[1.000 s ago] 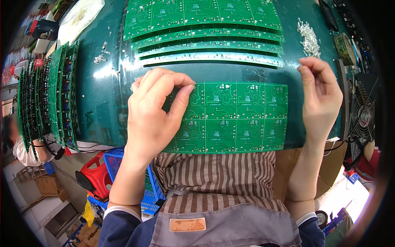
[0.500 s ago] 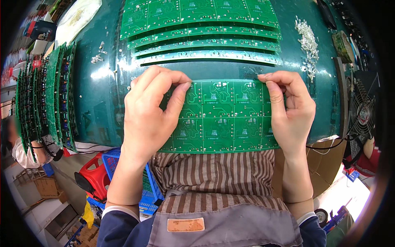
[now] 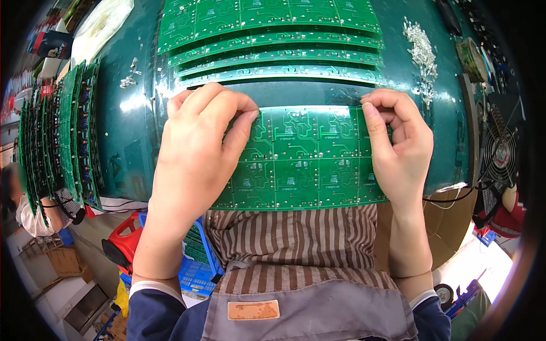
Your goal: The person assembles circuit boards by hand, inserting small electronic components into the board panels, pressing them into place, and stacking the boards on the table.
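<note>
A green printed circuit board lies flat in front of me, its near edge above my lap. My left hand is bent over its left part, thumb and forefinger pinched at the far edge. At the far right corner, my right hand pinches with thumb and forefinger while its other fingers curl in. Whether a tiny part also sits between either pair of fingertips cannot be made out. Just beyond rises a stepped stack of similar green boards.
Small clear pin-legged components are heaped at right, and a few lie at left. Boards with parts on them stand upright in a row at far left. A fan is at right; a blue crate and red stool are below.
The view has shifted slightly, moving the boards a little left in the picture. My right fingertips have closed together at the board's corner; my left hand keeps its pinch.
</note>
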`<state>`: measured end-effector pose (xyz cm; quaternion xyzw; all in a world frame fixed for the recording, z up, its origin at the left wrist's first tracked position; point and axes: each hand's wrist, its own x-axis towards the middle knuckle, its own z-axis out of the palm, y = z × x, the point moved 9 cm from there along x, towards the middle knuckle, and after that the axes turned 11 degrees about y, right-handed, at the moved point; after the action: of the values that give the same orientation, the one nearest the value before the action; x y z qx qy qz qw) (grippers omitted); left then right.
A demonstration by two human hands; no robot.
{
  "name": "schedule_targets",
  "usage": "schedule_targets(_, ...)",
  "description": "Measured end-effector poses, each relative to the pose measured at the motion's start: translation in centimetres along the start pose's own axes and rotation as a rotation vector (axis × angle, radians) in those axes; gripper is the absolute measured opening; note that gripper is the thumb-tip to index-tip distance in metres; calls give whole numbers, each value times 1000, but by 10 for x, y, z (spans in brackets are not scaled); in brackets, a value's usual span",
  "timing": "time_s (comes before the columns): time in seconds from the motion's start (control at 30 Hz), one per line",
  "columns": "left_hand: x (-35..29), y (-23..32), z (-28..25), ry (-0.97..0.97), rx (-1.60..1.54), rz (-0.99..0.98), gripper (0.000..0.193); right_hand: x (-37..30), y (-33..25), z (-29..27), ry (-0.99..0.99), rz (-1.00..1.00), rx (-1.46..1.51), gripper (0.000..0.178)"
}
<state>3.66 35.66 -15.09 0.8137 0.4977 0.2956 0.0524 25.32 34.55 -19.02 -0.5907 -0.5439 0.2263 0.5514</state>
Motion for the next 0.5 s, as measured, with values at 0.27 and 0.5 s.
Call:
schedule_targets(0.27,3,5,3,3,32,73,7,4,4,0,-67,-4,13,6)
schedule_targets(0.5,9,11,4,-66,106,112,5,7,7,3,-129,73,12,2)
